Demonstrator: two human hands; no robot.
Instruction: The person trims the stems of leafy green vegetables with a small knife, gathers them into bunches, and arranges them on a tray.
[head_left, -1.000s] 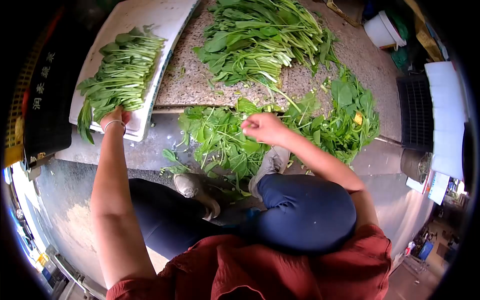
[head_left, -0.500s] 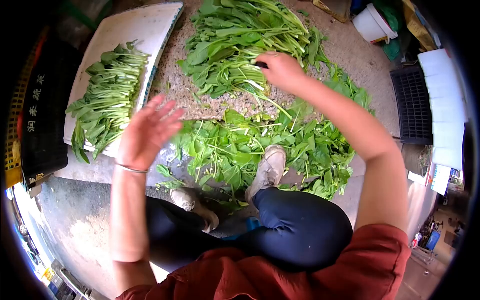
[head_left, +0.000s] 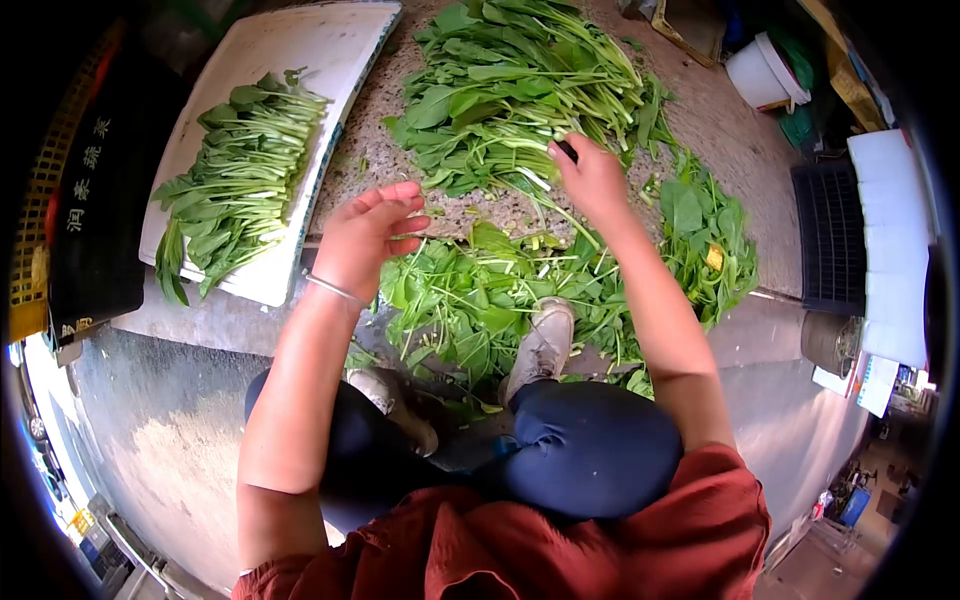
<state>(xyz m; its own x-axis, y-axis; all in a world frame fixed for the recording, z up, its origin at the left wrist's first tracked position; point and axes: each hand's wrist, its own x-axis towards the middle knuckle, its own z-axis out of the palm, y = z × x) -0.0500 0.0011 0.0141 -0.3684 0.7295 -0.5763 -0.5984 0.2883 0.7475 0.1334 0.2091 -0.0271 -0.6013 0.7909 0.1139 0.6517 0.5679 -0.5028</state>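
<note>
My left hand [head_left: 368, 235], open with its fingers apart and curved, hovers over the near edge of the stone slab and holds nothing. My right hand [head_left: 597, 185] is closed around a small black tool [head_left: 567, 150], only its dark end showing between thumb and fingers; what kind it is I cannot make out. That hand is at the near right side of a large heap of leafy greens [head_left: 510, 90], close to the pale cut stems. To the left, a neat row of leafy greens [head_left: 240, 175] lies on a white foam board [head_left: 290, 45], stems pointing right.
Loose leaves and stem trimmings [head_left: 480, 300] cover the ground around my shoes [head_left: 545, 340]. A black crate [head_left: 95, 190] stands at the left. On the right are another black crate [head_left: 830, 235], a white foam box [head_left: 890, 240] and a white bucket [head_left: 760, 70].
My left hand has moved right, away from the foam board toward the heap. My right hand stays by the stems with the black tool. The whole view has shifted slightly.
</note>
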